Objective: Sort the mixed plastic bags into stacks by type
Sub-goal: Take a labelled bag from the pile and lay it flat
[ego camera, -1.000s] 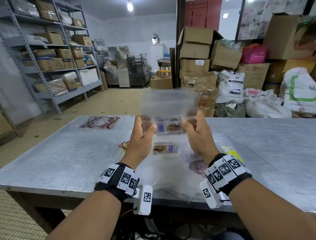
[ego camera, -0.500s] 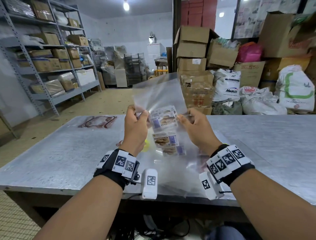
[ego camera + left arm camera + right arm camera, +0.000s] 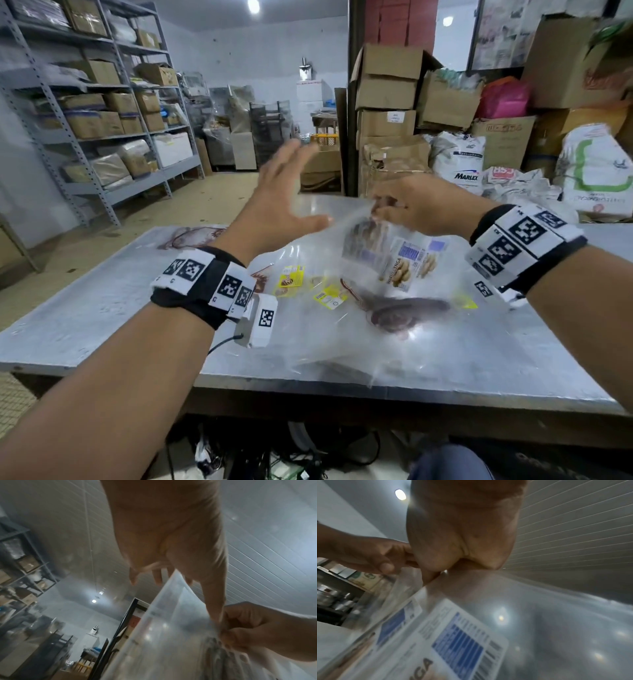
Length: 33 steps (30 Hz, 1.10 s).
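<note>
One clear plastic bag [image 3: 394, 260], printed with a blue-and-white biscuit label, hangs above the metal desk [image 3: 85, 308], pinched at its top edge by the right hand [image 3: 421, 205]. The left hand [image 3: 274, 202], fingers spread and holding nothing, hovers just beside it. More clear labelled bags [image 3: 342, 308] lie overlapping on the desk; their number cannot be told.

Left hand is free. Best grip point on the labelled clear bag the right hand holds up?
Pinch the free top edge of the labelled clear bag beside the right hand, coming from the left with the open left hand. The film hangs limp from that one pinch, so a second top-edge pinch should spread it flat.
</note>
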Tool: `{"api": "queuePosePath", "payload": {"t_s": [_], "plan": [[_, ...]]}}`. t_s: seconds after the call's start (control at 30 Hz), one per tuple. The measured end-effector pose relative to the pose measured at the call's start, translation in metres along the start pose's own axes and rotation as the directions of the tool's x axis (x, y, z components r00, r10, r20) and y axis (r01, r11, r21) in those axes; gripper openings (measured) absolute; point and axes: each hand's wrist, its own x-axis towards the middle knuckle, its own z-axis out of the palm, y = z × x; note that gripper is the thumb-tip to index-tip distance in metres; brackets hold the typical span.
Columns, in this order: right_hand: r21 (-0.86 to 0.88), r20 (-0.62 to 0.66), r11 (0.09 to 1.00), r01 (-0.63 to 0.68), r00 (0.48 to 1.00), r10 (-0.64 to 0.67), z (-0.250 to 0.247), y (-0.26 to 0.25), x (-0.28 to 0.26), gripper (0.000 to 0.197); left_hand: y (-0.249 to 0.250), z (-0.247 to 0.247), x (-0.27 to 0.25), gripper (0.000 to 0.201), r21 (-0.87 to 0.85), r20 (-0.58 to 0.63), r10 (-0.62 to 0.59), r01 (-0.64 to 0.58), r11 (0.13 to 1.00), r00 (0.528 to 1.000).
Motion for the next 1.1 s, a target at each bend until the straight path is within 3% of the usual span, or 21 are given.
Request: {"api": "queuePosePath", "payload": {"t_s": [0.1, 0.2, 0.37, 0.53, 0.67, 0.73, 0.8, 0.87, 0.93, 1.1], "plan": [[-0.035, 0.032, 0.998, 0.051, 0.998, -0.049, 0.014, -0.005, 0.0, 0.004, 0.009, 0.009, 0.007, 0.053, 0.102, 0.297, -0.028, -0.002, 0.995, 0.955], [-0.021, 0.047, 0.998, 0.066, 0.997, -0.065, 0.026, -0.005, -0.007, 0.007, 0.003, 0.022, 0.003, 0.01, 0.087, 0.347, -0.086, 0.059, 0.994, 0.934], [0.015, 0.103, 0.999, -0.048, 0.994, 0.046, 0.033, 0.008, -0.024, 0.026, -0.023, 0.023, -0.008, 0.008, -0.056, 0.306, -0.13, 0.154, 0.986, 0.943], [0.098, 0.227, 0.973, -0.207, 0.957, 0.181, 0.02, 0.037, -0.038, 0.014, -0.046, 0.012, -0.014, 0.006, -0.09, 0.265, -0.165, 0.195, 0.977, 0.95], [0.283, 0.118, 0.92, -0.273, 0.961, 0.249, 0.01, 0.057, -0.047, 0.013, -0.06, 0.01, -0.018, 0.006, -0.107, 0.23, -0.208, 0.237, 0.966, 0.951], [0.543, -0.003, 0.788, -0.29, 0.938, 0.348, 0.02, 0.062, -0.05, 0.015, -0.065, 0.012, -0.021, 0.005, -0.171, 0.211, -0.237, 0.274, 0.946, 0.948], [0.804, -0.062, 0.552, -0.221, 0.892, 0.448, 0.036, 0.065, -0.051, 0.016, -0.068, 0.016, -0.024, 0.007, -0.226, 0.193, -0.257, 0.298, 0.928, 0.947], [0.906, -0.066, 0.39, -0.166, 0.854, 0.516, 0.053, 0.065, -0.05, 0.014, -0.072, 0.021, -0.028, 0.008, -0.259, 0.163, -0.28, 0.315, 0.913, 0.946], [0.942, -0.045, 0.304, -0.141, 0.846, 0.532, 0.069, 0.062, -0.049, 0.015, -0.072, 0.027, -0.035, 0.005, -0.319, 0.129, -0.317, 0.342, 0.884, 0.94], [0.97, -0.047, 0.223, -0.095, 0.829, 0.557, 0.089, 0.065, -0.051, 0.011, -0.068, 0.037, -0.051, 0.018, -0.493, 0.089, -0.449, 0.431, 0.756, 0.889]]}}
